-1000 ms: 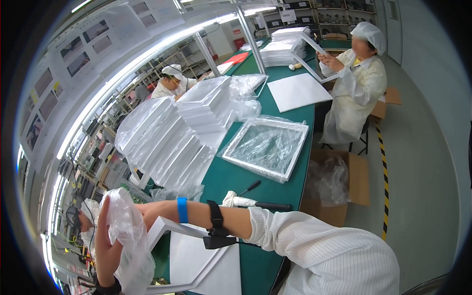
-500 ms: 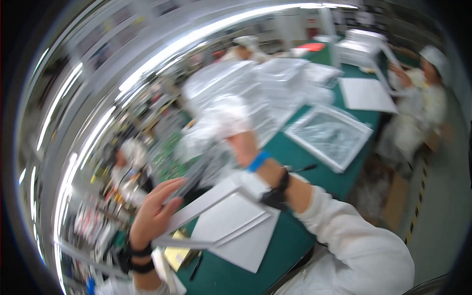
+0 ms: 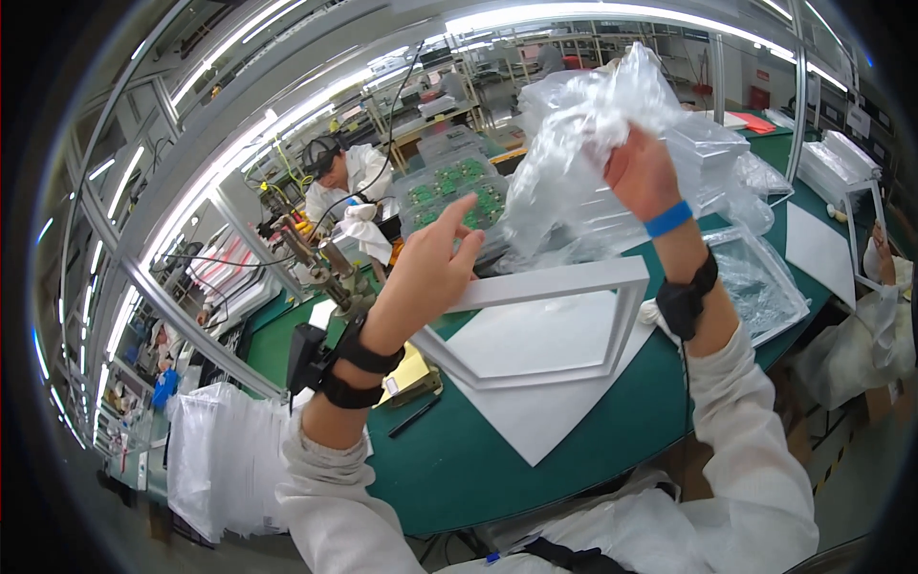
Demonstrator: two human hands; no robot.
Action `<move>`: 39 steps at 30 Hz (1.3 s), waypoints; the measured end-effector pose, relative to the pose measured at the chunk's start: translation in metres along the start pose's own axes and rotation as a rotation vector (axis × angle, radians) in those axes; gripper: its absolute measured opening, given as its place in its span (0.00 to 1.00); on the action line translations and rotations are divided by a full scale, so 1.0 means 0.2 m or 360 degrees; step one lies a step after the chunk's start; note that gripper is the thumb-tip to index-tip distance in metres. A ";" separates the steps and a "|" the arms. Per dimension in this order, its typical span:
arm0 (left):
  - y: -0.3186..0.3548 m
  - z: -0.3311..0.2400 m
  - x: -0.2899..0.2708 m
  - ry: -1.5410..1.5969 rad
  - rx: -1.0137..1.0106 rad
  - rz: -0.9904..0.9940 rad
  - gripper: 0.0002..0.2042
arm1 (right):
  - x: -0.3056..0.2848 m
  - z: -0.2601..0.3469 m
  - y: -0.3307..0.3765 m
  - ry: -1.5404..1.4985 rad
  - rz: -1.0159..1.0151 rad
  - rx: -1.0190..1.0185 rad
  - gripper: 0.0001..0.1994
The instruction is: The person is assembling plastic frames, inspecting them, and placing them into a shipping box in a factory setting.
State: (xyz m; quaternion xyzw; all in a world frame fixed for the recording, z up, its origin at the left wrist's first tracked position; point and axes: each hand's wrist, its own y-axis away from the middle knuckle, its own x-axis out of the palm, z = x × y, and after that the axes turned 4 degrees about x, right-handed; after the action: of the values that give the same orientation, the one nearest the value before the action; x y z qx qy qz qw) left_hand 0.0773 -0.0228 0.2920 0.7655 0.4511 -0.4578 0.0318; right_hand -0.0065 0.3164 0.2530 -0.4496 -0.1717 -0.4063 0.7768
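My right hand (image 3: 645, 177) is raised on the right with its fingers closed on a crumpled clear plastic bag (image 3: 564, 158), which hangs toward the left over the far side of the table. My left hand (image 3: 432, 268) is at the left end of a white rectangular frame (image 3: 559, 285), its fingers stretched out and apart; whether it touches the frame cannot be made out. The frame is tilted above a white sheet (image 3: 531, 421) on the green table (image 3: 449, 488). Part of the frame's left side is hidden behind my left hand.
Beyond my left hand, a clear tray holds green circuit boards (image 3: 454, 187). A bagged frame (image 3: 755, 277) lies on the right, near stacked wrapped frames (image 3: 703, 158). A black pen (image 3: 416, 417) and yellow pad (image 3: 406, 371) lie left. Co-workers (image 3: 349, 177) sit beyond the table and at right.
The view has swung, so the table sits differently in the picture. My right hand is higher, with the plastic bag bunched in it. My left hand still has its fingers spread beside the frame.
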 end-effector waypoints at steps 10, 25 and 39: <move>-0.09 0.32 0.00 -0.0262 0.0455 -0.0386 0.31 | 0.58 -0.20 -0.17 0.0576 -0.0462 0.0014 0.16; -0.16 0.35 0.01 -0.0525 0.0058 -0.0582 0.11 | 0.94 -0.38 0.03 0.3468 -0.0359 -0.0150 0.25; -0.22 0.43 0.05 -0.0021 0.0532 -0.0547 0.10 | 0.53 0.04 -0.09 0.2683 0.0444 0.0192 0.22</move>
State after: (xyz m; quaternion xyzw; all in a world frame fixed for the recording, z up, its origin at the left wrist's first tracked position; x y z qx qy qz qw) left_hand -0.0101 -0.0300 0.2518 0.6691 0.4925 -0.5297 -0.1709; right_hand 0.0445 0.2676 0.3346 0.0277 0.4989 -0.4956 0.7104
